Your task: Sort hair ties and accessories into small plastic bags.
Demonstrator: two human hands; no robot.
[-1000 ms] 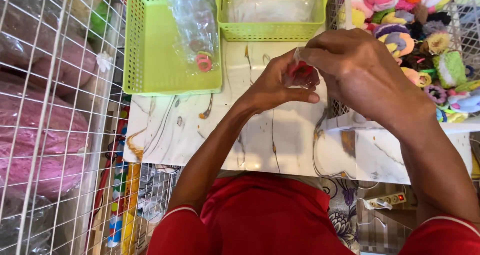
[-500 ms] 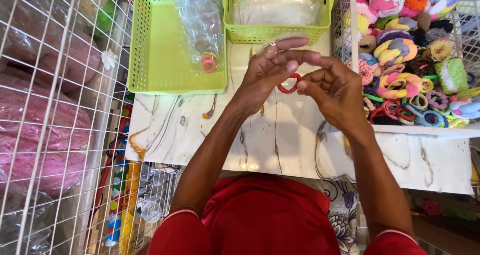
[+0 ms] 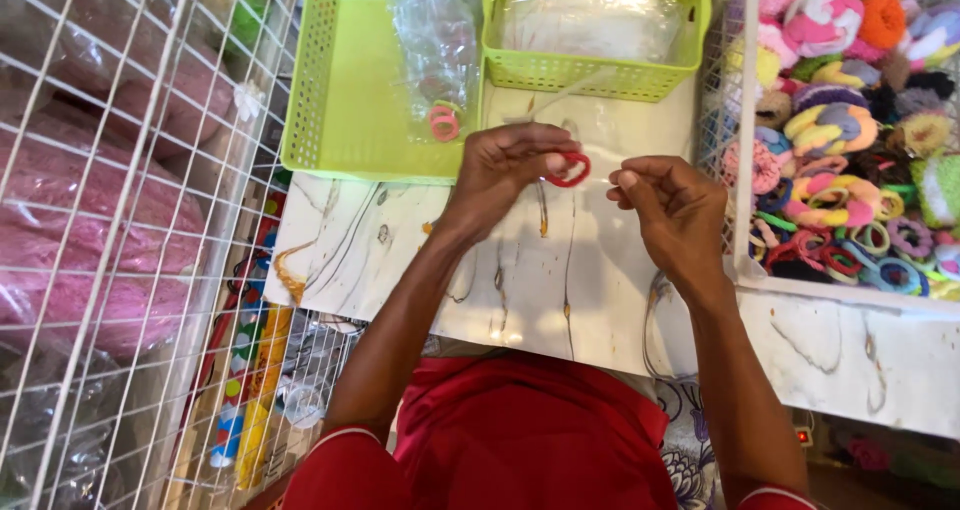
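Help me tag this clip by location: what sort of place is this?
Probably a small shop stall or packing spot for hair accessories. A white wire bin holds many colourful hair ties, lime green plastic baskets hold clear bags, and the left hand holds a red hair tie.

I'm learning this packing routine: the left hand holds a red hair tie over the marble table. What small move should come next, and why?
Probably carry the red hair tie, pinched in the left hand, toward the clear bag lying in the green basket. A pink tie already lies in that bag, and the right hand looks free and closed, beside the bin of scrunchies.
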